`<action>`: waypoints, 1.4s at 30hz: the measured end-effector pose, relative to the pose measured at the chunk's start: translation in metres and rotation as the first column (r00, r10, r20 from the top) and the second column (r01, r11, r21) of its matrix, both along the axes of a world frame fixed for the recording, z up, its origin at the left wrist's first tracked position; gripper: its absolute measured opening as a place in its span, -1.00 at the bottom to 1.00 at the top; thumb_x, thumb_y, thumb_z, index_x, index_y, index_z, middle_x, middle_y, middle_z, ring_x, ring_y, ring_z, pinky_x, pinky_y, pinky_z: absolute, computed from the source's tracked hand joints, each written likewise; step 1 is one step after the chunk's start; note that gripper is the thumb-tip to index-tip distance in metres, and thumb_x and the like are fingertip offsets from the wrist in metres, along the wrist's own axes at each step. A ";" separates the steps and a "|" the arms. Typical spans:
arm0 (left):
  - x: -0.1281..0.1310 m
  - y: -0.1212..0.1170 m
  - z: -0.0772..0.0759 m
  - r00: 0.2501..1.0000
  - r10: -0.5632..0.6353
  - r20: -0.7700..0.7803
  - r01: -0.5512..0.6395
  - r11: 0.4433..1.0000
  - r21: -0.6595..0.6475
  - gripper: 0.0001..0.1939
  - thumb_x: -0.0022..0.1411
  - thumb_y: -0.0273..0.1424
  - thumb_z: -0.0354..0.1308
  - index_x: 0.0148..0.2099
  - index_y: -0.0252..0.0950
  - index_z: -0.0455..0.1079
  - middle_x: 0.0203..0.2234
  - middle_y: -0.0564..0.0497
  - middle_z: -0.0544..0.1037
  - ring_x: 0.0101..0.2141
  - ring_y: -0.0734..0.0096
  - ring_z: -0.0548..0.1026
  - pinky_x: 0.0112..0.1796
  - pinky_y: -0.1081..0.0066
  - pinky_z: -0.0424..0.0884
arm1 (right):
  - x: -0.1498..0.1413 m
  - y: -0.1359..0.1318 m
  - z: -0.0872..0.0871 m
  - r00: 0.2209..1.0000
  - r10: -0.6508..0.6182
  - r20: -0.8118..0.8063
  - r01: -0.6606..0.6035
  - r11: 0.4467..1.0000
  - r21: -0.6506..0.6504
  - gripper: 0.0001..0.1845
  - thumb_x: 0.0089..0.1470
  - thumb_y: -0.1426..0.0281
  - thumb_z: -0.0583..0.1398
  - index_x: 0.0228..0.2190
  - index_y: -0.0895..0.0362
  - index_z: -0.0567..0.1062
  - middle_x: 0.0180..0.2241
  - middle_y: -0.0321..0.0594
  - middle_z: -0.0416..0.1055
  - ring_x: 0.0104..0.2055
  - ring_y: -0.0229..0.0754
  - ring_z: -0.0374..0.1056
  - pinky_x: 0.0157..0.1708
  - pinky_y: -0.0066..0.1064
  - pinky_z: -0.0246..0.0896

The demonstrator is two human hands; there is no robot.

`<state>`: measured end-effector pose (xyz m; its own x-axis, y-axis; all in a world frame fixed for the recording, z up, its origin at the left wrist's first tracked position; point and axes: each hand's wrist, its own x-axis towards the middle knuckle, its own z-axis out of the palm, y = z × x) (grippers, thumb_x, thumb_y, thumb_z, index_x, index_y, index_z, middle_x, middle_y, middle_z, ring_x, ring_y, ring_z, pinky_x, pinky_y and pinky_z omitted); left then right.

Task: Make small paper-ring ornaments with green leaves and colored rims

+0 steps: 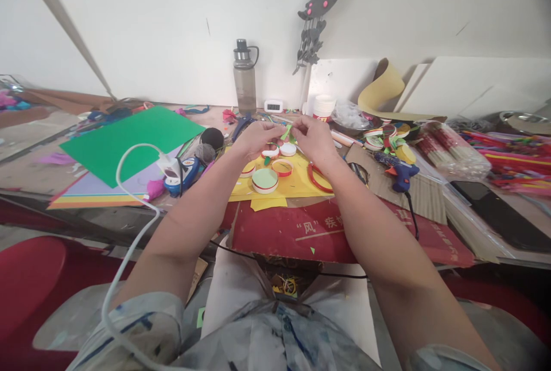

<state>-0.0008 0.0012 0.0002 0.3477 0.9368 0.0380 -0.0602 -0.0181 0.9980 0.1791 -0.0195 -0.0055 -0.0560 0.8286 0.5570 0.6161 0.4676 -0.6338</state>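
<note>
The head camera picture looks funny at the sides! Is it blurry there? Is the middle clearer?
In the head view, the colourful bundle at the right looks smeared, and the phone stretched, probably by a wide lens; nearer the head view's middle, the bottle is clearer, but the green piece between the left hand and right hand looks a bit soft.

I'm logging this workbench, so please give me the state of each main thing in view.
Left hand, pinching the green piece
Right hand, pinching the same piece
Water bottle, upright, lid on
Phone, lying flat, upper face dark
Glue gun, lying on corrugated cardboard
Paper cups, stacked
Small white digital display, standing, reading illegible
Large green sheet, lying over other sheets
</note>
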 end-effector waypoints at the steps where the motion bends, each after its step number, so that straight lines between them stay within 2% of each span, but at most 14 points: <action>1: 0.000 0.000 0.000 1.000 0.007 -0.002 -0.007 1.000 -0.003 -0.80 0.19 -0.44 0.46 -0.39 -0.40 0.52 -0.55 0.07 0.53 -0.52 0.62 0.49 -0.47 0.57 0.35 | 0.000 0.000 0.000 1.000 0.001 -0.007 -0.001 1.000 0.001 -0.84 0.11 0.54 0.20 -0.45 0.06 0.45 -0.43 -0.27 0.47 -0.36 -0.13 0.35 -0.24 -0.26 0.23; 14: 0.002 -0.004 0.003 0.999 0.009 -0.052 -0.008 1.000 0.016 -0.94 0.22 -0.55 0.39 -0.33 -0.42 0.62 -0.51 0.00 0.60 -0.53 0.63 0.48 -0.47 0.56 0.31 | -0.003 -0.002 0.003 0.994 -0.012 -0.104 0.013 1.000 0.009 -0.86 0.04 0.55 0.18 -0.44 0.06 0.44 -0.44 -0.30 0.46 -0.36 -0.15 0.34 -0.23 -0.28 0.25; 19: 0.003 -0.002 0.001 0.999 -0.001 -0.054 0.004 0.999 0.054 -0.95 0.20 -0.57 0.40 -0.34 -0.41 0.62 -0.57 0.03 0.57 -0.56 0.65 0.42 -0.47 0.55 0.27 | -0.004 -0.003 0.003 0.987 -0.008 -0.158 0.010 1.000 0.013 -0.89 0.05 0.52 0.19 -0.42 0.07 0.46 -0.44 -0.31 0.46 -0.36 -0.17 0.35 -0.23 -0.29 0.28; 24: 0.003 -0.003 0.001 0.997 0.023 -0.073 -0.019 0.998 0.057 -0.92 0.19 -0.55 0.42 -0.35 -0.40 0.60 -0.56 0.03 0.56 -0.55 0.62 0.44 -0.47 0.53 0.26 | -0.004 -0.001 0.000 0.984 0.001 -0.180 -0.001 1.000 0.004 -0.91 0.05 0.50 0.20 -0.40 0.07 0.49 -0.42 -0.30 0.49 -0.37 -0.17 0.34 -0.22 -0.28 0.31; 31: 0.004 -0.010 0.006 0.998 0.066 -0.003 -0.066 0.997 -0.046 -0.74 -0.03 -0.52 0.59 -0.38 -0.41 0.56 -0.55 0.10 0.50 -0.50 0.63 0.43 -0.43 0.53 0.32 | -0.002 0.005 -0.005 0.978 0.026 -0.207 -0.032 0.999 -0.026 -0.92 0.07 0.46 0.21 -0.38 0.08 0.53 -0.43 -0.30 0.50 -0.36 -0.17 0.37 -0.28 -0.30 0.30; 38: 0.004 -0.009 0.005 1.000 0.023 -0.005 -0.023 0.999 -0.030 -0.77 0.03 -0.55 0.55 -0.38 -0.41 0.52 -0.61 0.12 0.47 -0.58 0.68 0.36 -0.48 0.55 0.28 | -0.004 0.009 -0.007 0.948 0.045 -0.315 -0.068 0.996 -0.062 -0.93 0.03 0.49 0.22 -0.43 0.10 0.51 -0.47 -0.35 0.47 -0.40 -0.21 0.36 -0.31 -0.34 0.24; 42: 0.005 -0.009 0.004 0.998 0.046 -0.033 -0.045 0.999 0.012 -0.78 0.07 -0.57 0.51 -0.40 -0.40 0.50 -0.60 0.12 0.47 -0.58 0.67 0.37 -0.49 0.55 0.28 | -0.004 0.014 -0.012 0.919 0.078 -0.387 -0.112 0.992 -0.066 -0.97 0.02 0.46 0.25 -0.41 0.11 0.51 -0.47 -0.36 0.47 -0.40 -0.24 0.34 -0.34 -0.38 0.23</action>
<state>0.0040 -0.0077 0.0047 0.3059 0.9513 0.0380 -0.0259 -0.0316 0.9992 0.1746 -0.0054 -0.0170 0.0670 0.8753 0.4790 0.2738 0.4455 -0.8524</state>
